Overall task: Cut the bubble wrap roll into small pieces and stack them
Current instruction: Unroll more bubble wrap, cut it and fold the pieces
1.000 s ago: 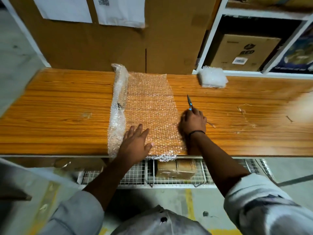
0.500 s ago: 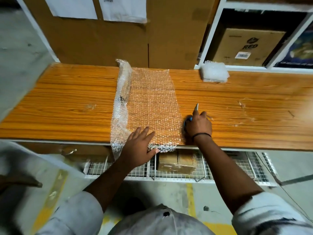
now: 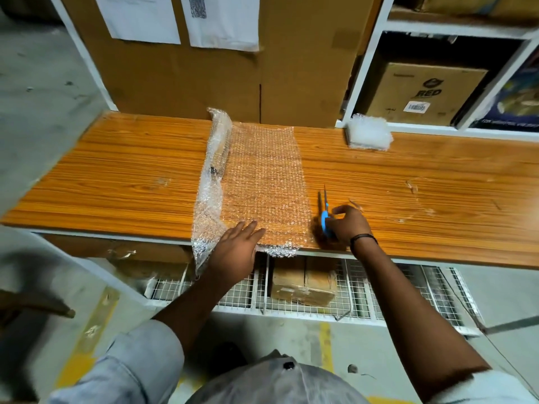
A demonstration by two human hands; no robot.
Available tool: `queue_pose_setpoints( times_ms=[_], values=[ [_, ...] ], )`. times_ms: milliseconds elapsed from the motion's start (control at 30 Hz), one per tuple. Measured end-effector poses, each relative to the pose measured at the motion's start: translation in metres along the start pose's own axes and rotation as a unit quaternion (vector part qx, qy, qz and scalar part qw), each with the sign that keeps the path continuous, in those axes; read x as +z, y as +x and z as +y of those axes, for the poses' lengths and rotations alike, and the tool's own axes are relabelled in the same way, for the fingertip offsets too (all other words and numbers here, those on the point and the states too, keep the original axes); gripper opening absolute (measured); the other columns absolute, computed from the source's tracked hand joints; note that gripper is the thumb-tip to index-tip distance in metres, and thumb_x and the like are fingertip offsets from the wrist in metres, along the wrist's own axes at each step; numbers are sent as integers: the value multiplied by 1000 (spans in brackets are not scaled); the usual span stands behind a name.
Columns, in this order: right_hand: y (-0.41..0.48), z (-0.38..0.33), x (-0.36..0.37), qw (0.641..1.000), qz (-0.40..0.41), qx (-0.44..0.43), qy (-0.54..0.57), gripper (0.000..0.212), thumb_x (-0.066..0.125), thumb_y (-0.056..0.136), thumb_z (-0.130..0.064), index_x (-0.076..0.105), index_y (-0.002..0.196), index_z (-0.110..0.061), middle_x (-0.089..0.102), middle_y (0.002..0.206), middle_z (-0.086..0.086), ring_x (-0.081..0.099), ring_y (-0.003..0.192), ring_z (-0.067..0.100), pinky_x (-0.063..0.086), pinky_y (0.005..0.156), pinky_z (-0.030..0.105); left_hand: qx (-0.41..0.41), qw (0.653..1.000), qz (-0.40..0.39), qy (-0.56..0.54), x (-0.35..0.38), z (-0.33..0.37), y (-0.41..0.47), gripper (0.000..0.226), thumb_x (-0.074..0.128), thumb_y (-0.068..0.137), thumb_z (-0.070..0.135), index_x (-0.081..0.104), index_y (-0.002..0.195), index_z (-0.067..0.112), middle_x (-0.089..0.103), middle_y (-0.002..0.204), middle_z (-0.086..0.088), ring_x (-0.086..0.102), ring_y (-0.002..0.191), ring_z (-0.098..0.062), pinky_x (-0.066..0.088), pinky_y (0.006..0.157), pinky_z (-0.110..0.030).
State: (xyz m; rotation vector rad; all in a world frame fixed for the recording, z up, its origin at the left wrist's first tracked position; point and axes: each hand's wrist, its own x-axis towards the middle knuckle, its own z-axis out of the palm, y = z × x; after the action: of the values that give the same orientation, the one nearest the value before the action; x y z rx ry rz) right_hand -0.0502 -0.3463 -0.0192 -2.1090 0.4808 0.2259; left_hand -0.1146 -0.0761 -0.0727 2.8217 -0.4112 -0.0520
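Beneath the flat fingers of our left hand (image 3: pixel 236 252), the bubble wrap (image 3: pixel 262 176) is clear, glossy, knobbly plastic over a smooth, faintly shiny wood-grain tabletop (image 3: pixel 131 176). Fingers of our right hand (image 3: pixel 347 225) curl round scissors (image 3: pixel 324 211) with blue plastic handles and grey metal blades.

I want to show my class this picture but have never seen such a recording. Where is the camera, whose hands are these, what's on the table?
No machine here: a person works bare-handed, with the camera worn on their head, looking down. On the wooden table lies a bubble wrap roll, partly unrolled. The left hand presses flat on it near the front edge. The right hand grips blue scissors beside the wrap. A stack of cut pieces lies at the back.
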Motion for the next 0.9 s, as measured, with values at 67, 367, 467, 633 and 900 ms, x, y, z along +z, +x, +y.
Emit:
queue_pose_setpoints(
  times_ms=[67,367,467,633,900],
  values=[
    [-15,6,1,951,-96,56,288,37,64,97,-2,56,133,1,73,96,21,73,74,29,55,47,28,-3,1000,1,1,-1,2,-2,58,45,107,17,28,161,27,16,171,1,13,158,-24,5,129,-39],
    [-103,46,26,875,-248,58,412,43,71,79,-16,68,120,-3,62,78,10,59,57,13,44,42,17,-5,998,58,7,5,17,0,38,53,104,30,61,141,29,50,155,3,41,147,-24,32,122,-39],
    [-118,59,33,900,-226,47,369,46,73,78,-27,70,115,0,63,73,12,55,54,15,37,42,19,5,998,66,18,5,24,2,30,55,104,32,70,130,27,58,147,5,49,141,-23,42,114,-39],
    [-138,75,35,937,-213,-13,278,42,75,80,-38,72,105,-4,67,77,16,59,58,20,34,51,26,12,991,130,22,7,34,-1,17,79,87,20,81,102,27,77,115,5,71,108,-22,59,82,-36],
    [-154,92,39,932,-228,17,283,62,79,79,-59,67,104,-4,65,77,22,57,57,27,30,51,29,34,983,182,-3,12,42,-4,17,83,83,15,82,98,23,79,104,4,73,94,-20,59,75,-33]
  ],
)
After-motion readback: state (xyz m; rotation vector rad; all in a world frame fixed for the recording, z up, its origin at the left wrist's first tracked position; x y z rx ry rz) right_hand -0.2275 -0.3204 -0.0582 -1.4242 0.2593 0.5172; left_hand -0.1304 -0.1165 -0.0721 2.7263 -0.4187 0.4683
